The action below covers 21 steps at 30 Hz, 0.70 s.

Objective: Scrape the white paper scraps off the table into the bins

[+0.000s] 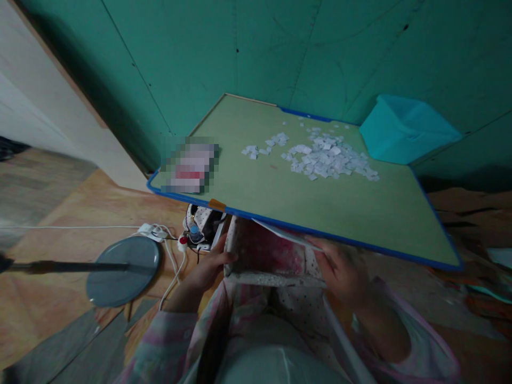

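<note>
A shallow drawer-like box point(272, 253) with a speckled white rim and a red-stained bottom juts out below the table's front edge. My left hand point(212, 266) is closed on its left side wall, thumb over the rim. Beside the box's right end, my right hand point(340, 269) pinches the end of a thin white sheet point(276, 230), which slants over the box and runs partly beneath the table edge. Above them lies the green tabletop point(248, 186) with blue edging. Many small white paper pieces point(332, 154) are heaped on it, with a smaller scatter to their left.
A turquoise bin point(400, 133) stands at the table's back right. A blurred-out pink and white packet point(192, 165) lies at the left corner. On the floor to the left are a grey round stand base point(124, 272), white cables and a power strip point(152, 231). A green wall point(272, 48) rises behind.
</note>
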### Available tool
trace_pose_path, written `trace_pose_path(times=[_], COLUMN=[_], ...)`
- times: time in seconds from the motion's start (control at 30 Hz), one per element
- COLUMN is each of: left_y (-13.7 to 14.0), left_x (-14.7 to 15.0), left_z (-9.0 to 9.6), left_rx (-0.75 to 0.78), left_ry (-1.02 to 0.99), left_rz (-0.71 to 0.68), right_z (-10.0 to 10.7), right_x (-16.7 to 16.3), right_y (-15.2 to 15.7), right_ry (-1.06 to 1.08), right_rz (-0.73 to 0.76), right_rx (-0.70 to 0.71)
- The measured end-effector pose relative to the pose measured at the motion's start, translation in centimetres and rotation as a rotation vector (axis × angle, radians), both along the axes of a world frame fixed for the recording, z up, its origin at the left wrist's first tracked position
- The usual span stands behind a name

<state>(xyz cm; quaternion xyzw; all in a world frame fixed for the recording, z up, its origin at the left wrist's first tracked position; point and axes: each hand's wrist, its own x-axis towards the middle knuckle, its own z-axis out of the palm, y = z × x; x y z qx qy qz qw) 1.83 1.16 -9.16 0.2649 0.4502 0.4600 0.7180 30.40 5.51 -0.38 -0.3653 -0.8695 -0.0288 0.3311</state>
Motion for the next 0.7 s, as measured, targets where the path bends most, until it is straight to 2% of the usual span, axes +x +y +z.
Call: trace_pose_path(times=[0.07, 0.13, 0.2, 0.33, 0.43, 0.5, 0.6, 0.7], left_y=[0.0, -0.1, -0.2, -0.4, -0.3, -0.3, -0.4, -0.6], left_x=[0.0, 0.0, 0.0, 0.1, 0.5, 0.7, 1.1, 1.2], left_z=[-0.1, -0.1, -0.1, 0.1, 0.5, 0.7, 0.9, 0.8], left_rx=[0.006, -0.001, -0.012, -0.033, -0.044, -0.049, -0.054, -0.045], left_ry=[0.002, 0.006, 0.010, 0.014, 0.025, 0.049, 0.086, 0.094], left_rz=[0.001, 0.004, 0.003, 0.002, 0.003, 0.000, 0.003, 0.015], right_z=[-0.2, -0.4, -0.6, -1.2, -1.8, -2.1, -2.3, -2.4], right_x=[-0.2, -0.2, 0.1, 0.9, 1.4, 1.5, 1.2, 0.3], right_y=[-0.3, -1.3, -2.8, -6.2, -7.7, -7.9, -6.7, -4.1], right_ry=[0.012, 0.092, 0.266, 0.811, 1.082, 1.195, 1.309, 1.341], right_rz=[0.088, 0.107, 0.007, -0.277, -0.415, -0.485, -0.537, -0.460], right_rx=[-0.073, -0.239, -0.516, -1.201, -1.503, -1.568, -1.535, -1.470])
